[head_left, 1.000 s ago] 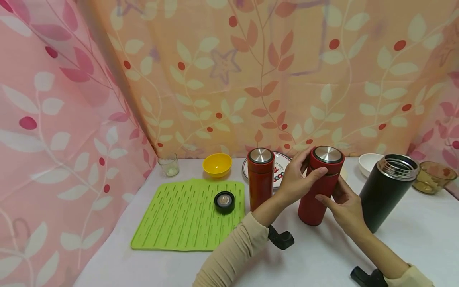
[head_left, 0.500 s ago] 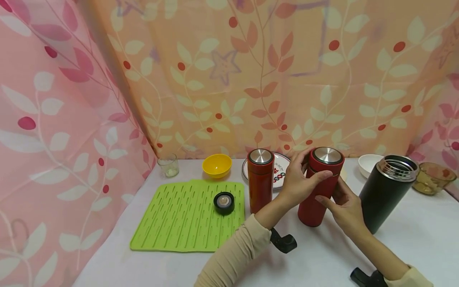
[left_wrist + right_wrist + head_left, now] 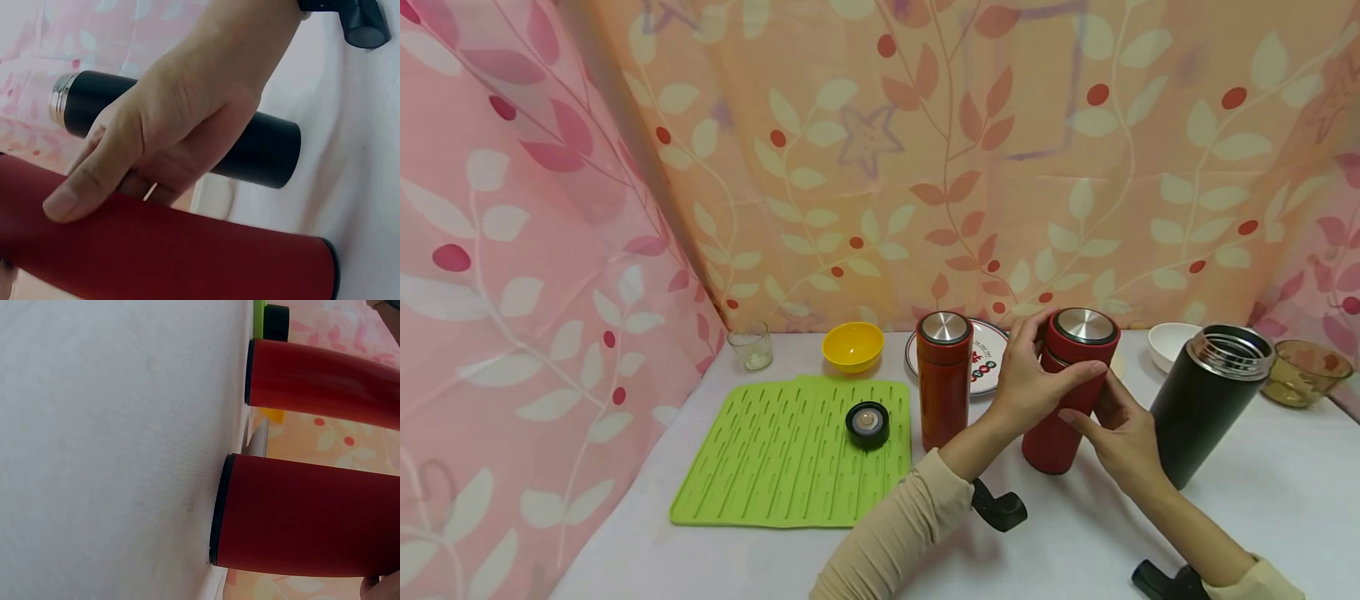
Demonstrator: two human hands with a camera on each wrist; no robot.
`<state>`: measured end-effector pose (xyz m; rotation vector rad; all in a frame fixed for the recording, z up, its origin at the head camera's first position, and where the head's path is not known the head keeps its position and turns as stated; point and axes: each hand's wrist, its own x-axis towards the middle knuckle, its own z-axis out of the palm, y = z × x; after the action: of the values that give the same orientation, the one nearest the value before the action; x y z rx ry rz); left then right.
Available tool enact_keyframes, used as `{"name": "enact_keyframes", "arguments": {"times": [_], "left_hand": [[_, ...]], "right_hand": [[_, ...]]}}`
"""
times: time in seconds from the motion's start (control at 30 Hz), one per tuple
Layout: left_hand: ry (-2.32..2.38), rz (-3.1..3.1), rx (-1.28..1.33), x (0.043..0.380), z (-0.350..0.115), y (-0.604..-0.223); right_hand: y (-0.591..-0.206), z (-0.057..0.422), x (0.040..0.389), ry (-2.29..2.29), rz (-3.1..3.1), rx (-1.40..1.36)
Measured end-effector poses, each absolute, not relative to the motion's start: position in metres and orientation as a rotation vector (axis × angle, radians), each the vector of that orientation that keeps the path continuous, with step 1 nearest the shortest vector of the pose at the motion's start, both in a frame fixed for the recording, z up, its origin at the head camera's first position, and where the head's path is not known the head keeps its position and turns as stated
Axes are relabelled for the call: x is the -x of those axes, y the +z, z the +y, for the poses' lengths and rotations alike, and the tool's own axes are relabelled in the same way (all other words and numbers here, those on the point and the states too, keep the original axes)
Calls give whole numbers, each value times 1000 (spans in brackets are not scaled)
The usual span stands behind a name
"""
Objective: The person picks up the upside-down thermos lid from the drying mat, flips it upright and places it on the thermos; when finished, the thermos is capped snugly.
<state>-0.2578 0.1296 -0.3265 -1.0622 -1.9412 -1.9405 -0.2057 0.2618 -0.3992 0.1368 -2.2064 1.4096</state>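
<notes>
A dark red thermos flask (image 3: 1054, 442) stands upright on the white-covered table between both hands. My left hand (image 3: 1028, 379) curls round its upper part, with the thumb across the front just below the silver-topped lid (image 3: 1084, 325). Lower down, my right hand (image 3: 1122, 429) grips the body from the right side; the left wrist view shows this hand (image 3: 169, 119) with its thumb along the red wall. Left of them stands a slimmer orange-red flask (image 3: 945, 383) with its lid on. At the right, a large black flask (image 3: 1210, 408) has its threaded steel mouth uncovered.
A black cap (image 3: 867, 426) lies on a green ribbed mat (image 3: 775, 467) at the left. Behind stand a small glass (image 3: 751, 348), a yellow bowl (image 3: 853, 348), a patterned plate (image 3: 988, 375), a white bowl (image 3: 1168, 342) and an amber glass bowl (image 3: 1303, 375).
My left hand has turned slightly round the top of the dark red flask, its thumb sliding to the right and its forearm shifting right. The right hand stays in place.
</notes>
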Motion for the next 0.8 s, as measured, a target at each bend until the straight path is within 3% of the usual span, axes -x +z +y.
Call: {"name": "enact_keyframes", "arguments": {"times": [0.37,0.8], "left_hand": [[-2055,-1902,1261,262,120,-328],[-1956,-1924,1043,258,131,-328]], "right_hand": [[-399,262,206,1427,-2179,-164],[-399,261,205,1426,-2202,-139]]}}
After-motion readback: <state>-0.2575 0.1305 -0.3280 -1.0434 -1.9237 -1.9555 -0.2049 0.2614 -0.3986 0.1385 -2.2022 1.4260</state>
